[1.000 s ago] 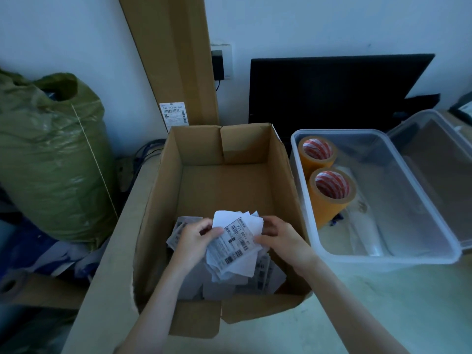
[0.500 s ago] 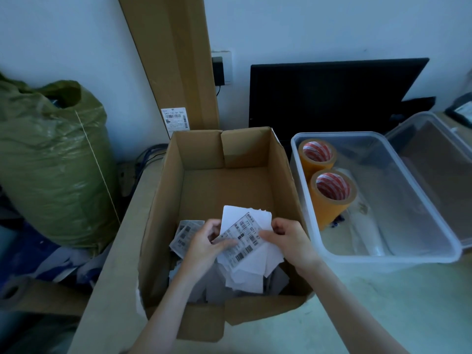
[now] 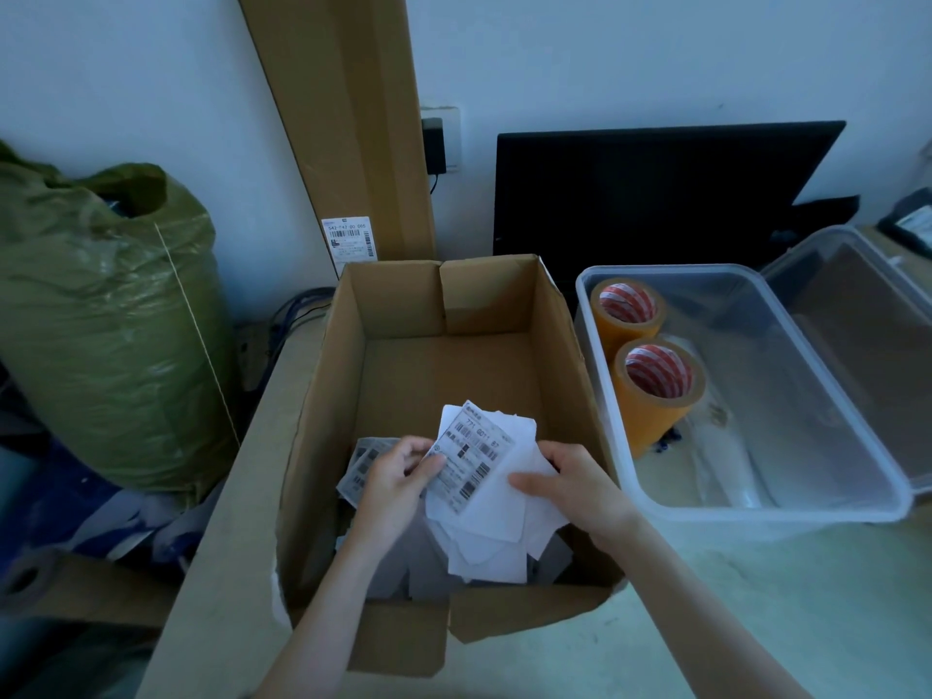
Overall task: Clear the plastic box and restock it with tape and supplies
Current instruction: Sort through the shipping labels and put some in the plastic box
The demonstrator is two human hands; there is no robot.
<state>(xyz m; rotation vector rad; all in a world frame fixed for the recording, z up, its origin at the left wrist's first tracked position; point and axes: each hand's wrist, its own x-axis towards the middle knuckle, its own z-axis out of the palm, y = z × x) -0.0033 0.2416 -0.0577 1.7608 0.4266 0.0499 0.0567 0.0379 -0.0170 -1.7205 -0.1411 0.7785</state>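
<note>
- We have both hands down inside the open cardboard box (image 3: 449, 355), holding a loose stack of papers (image 3: 484, 502) above the scraps already lying on its floor.
- Our left hand (image 3: 398, 476) pinches the stack's left edge, thumb lying on the printed shipping label (image 3: 471, 454) on top; our right hand (image 3: 570, 484) grips the right edge, thumb on top and fingers underneath. Held from both sides like this, the loose sheets stay squared together, we judge.
- The plastic box (image 3: 756, 502) sits on the desk (image 3: 731, 623) just right of the cardboard box, their walls close or touching.
- Two tape rolls (image 3: 655, 391) stand on end along its left wall, one behind the other, with what seems a clear wrapped item lying beside them. The rest of its floor is open, so there is room for more supplies.
- A clear lid (image 3: 857, 345) leans at the plastic box's far right edge, out of the way of loading.
- The cardboard walls rise on either side of our wrists, so our hands would have to lift clear of the right wall to reach the plastic box.
- A green sack (image 3: 101, 335) stands well to the left, off the desk.
</note>
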